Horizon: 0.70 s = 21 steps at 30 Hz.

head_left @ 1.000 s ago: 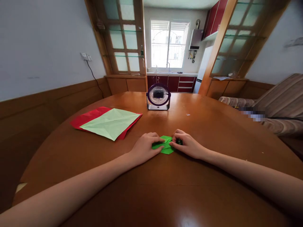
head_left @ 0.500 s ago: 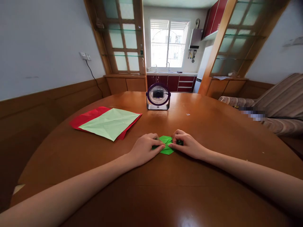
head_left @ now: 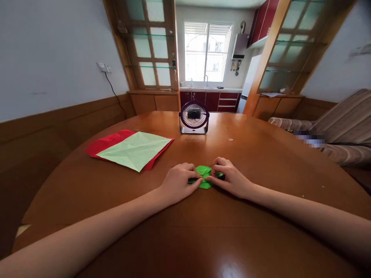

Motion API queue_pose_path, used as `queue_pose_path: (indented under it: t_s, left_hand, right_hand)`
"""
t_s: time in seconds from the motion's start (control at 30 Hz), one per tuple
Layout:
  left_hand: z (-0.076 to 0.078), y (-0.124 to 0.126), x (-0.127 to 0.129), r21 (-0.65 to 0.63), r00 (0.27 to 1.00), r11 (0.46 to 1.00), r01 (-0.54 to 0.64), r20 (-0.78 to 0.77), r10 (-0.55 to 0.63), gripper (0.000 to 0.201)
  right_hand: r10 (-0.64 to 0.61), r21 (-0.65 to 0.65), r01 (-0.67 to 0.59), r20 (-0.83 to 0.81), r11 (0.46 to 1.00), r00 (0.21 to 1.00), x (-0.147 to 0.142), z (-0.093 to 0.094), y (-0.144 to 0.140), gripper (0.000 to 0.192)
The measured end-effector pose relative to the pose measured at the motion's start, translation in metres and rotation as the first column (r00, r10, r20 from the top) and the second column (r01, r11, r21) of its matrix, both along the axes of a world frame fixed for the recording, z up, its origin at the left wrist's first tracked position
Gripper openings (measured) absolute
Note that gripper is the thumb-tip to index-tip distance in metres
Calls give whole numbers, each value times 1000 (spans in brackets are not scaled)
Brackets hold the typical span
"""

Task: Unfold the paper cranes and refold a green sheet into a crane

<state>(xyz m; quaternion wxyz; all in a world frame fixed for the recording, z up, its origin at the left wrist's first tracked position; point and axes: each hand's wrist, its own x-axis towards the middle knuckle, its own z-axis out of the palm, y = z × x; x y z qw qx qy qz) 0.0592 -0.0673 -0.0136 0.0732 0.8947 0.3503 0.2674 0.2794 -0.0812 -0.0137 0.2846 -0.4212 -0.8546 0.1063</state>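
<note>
Left hand (head_left: 177, 183) and right hand (head_left: 230, 178) both rest on the green paper (head_left: 204, 177), mid tabletop (head_left: 261, 162), near the person. Surface: round brown wood, glossy. Far left on it, a red sheet (head_left: 106, 143) with a pale green sheet (head_left: 135, 150) laid on top, well apart from the hands. Fan (head_left: 194, 117) stands at the far edge, centre. Room: white wall with socket (head_left: 103, 68) at left, glass-door shelves, kitchen window (head_left: 206, 52) behind, sofa (head_left: 342, 127) at right. Versus half a second ago: nearly the same; green paper looks slightly more bunched, right fingers shifted a little, sheets and fan unmoved. Left hand: fingers curled, fingertips pressed on the paper's left edge. Right hand: fingers bent, thumb and forefinger pinched together on the paper's right part; a dark bit under the fingers, cannot tell what.
</note>
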Motion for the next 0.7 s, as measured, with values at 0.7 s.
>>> queue_pose_path:
  t_s: [0.7]
  left_hand:
    - [8, -2, 9, -171, 987, 973, -151, 17, 157, 13]
  right_hand:
    - [-26, -183, 24, -10, 983, 1000, -2, -2, 13, 26]
